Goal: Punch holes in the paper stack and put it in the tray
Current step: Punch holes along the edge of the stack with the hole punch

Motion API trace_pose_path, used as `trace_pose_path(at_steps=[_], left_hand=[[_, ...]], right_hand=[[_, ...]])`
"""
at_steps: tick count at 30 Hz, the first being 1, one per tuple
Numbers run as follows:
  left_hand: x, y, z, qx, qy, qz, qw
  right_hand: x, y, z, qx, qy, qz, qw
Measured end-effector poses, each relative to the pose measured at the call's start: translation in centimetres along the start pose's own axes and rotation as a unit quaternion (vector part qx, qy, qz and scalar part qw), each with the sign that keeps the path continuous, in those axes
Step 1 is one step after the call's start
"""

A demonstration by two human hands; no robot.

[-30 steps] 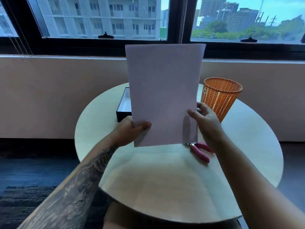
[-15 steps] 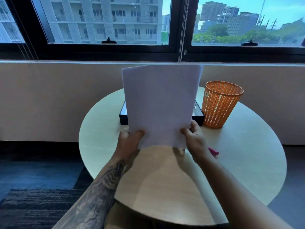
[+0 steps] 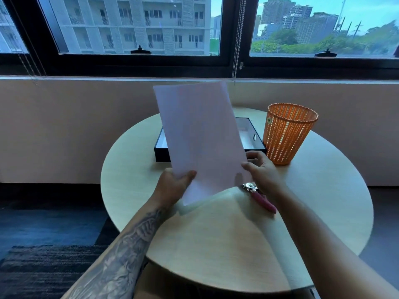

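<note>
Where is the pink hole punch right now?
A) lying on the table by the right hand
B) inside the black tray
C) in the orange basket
A: the pink hole punch lies on the table, just below the right hand, which holds the paper stack.

A round, pale wood-grain table (image 3: 216,244) carries three things. At its far side a shallow black rectangular tray with a white inside (image 3: 161,148) sits just left of an upright orange plastic mesh basket (image 3: 288,134). Nearer the middle lies a pink-handled metal hole punch (image 3: 260,196), apart from both.
</note>
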State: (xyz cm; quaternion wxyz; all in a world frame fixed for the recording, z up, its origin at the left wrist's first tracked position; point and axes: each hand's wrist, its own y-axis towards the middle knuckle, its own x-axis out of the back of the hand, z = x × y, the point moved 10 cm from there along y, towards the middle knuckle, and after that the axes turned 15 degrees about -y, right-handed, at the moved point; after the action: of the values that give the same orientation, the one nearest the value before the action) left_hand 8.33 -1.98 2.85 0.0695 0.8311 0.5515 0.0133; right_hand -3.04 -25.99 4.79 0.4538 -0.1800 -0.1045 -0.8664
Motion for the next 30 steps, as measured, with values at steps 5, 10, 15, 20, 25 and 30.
trace_pose_path(at_steps=[5, 10, 15, 20, 25, 30], left_hand=[[0.7, 0.0, 0.3, -0.008, -0.047, -0.055, 0.997], [0.7, 0.1, 0.4, -0.025, -0.067, -0.080, 0.994], [1.3, 0.5, 0.7, -0.033, -0.066, -0.135, 0.988], [1.0, 0.6, 1.4, -0.022, -0.074, -0.187, 0.979], [-0.1, 0.6, 1.6, -0.030, -0.080, -0.196, 0.977], [-1.0, 0.6, 2.2, -0.018, -0.114, -0.198, 0.973]], right_hand=[[2.7, -1.0, -4.1, -0.025, -0.392, -0.015, 0.919], [2.2, -2.5, -4.3, 0.002, -0.519, 0.030, 0.854], [-0.2, -4.4, -2.9, 0.018, -0.287, 0.154, 0.945], [-3.2, -6.5, -2.0, -0.040, 0.011, 0.298, 0.954], [-5.5, -7.4, -3.1, -0.115, 0.106, 0.382, 0.911], [-6.2, -7.6, -3.4, -0.129, 0.108, 0.401, 0.900]])
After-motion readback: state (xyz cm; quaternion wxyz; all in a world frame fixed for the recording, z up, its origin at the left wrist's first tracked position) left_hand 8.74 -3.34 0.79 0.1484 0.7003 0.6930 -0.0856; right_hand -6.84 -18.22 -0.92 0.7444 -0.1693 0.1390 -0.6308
